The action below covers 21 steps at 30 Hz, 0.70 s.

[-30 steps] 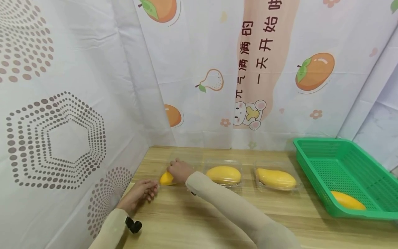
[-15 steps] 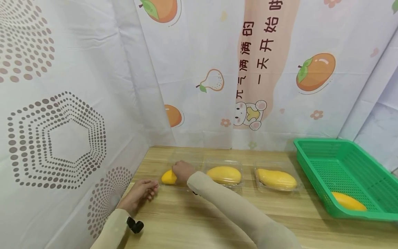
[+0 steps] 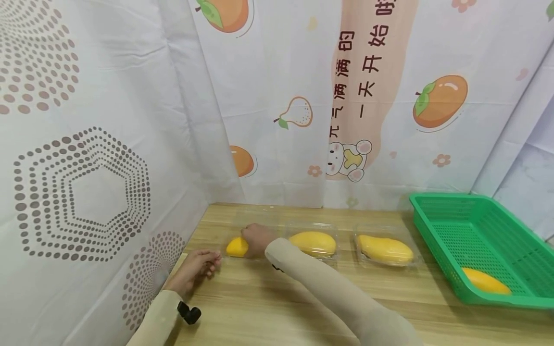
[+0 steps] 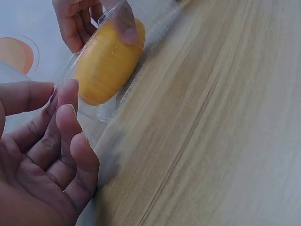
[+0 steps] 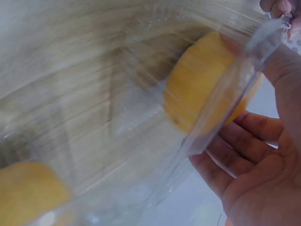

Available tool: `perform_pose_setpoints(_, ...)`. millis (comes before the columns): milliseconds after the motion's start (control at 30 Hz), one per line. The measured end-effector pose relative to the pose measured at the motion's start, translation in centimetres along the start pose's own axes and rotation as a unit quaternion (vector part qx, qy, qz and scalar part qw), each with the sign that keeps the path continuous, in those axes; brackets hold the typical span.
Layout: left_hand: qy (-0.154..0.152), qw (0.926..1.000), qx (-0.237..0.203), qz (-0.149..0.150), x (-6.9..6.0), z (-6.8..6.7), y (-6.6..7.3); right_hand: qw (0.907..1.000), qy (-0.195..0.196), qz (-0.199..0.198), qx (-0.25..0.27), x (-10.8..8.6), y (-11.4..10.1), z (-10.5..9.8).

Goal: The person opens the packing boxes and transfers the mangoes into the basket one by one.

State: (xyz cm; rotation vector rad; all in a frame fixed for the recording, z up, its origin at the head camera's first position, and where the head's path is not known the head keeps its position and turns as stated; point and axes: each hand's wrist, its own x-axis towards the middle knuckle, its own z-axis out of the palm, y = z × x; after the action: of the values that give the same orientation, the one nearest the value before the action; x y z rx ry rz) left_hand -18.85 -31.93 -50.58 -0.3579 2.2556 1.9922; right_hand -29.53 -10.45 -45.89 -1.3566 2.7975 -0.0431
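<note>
Mango [image 4: 106, 68]: lay gripped between thumb and fingers by right hand [image 3: 258, 240], in left box [image 4: 107, 113] pinched at one edge by left hand [image 3: 195, 270]. Saw second mango [image 3: 312, 242] in middle box [image 3: 311, 224], third mango [image 3: 385, 249] in right box [image 3: 414, 262], fourth mango [image 3: 485, 281] in basket [image 3: 450, 230]. Found right hand slightly farther right than a second earlier.

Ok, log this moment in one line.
left hand: pinches clear box edge | right hand: thumb over mango, fingers outside box | nearby: two boxed mangoes | green basket: one more mango
</note>
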Motion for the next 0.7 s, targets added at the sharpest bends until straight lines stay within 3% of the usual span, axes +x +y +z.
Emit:
perform_pose_setpoints(200,-0.004,1.0,0.006,0.003,0.1,0.1,0.1,0.9996,0.025,-0.005,0.01,-0.6,0.9,-0.4)
perform_pose_setpoints(433,-0.018,0.9997,0.015,-0.004,0.2,-0.1,-0.1,0.9976,0.062,-0.016,-0.025,-1.3,1.4,-0.8)
perform_pose_setpoints(700,-0.022,0.9996,0.017,-0.001,0.2,-0.3,-0.2,0.9968,0.071,-0.005,-0.036,-2.4,1.8,-2.0)
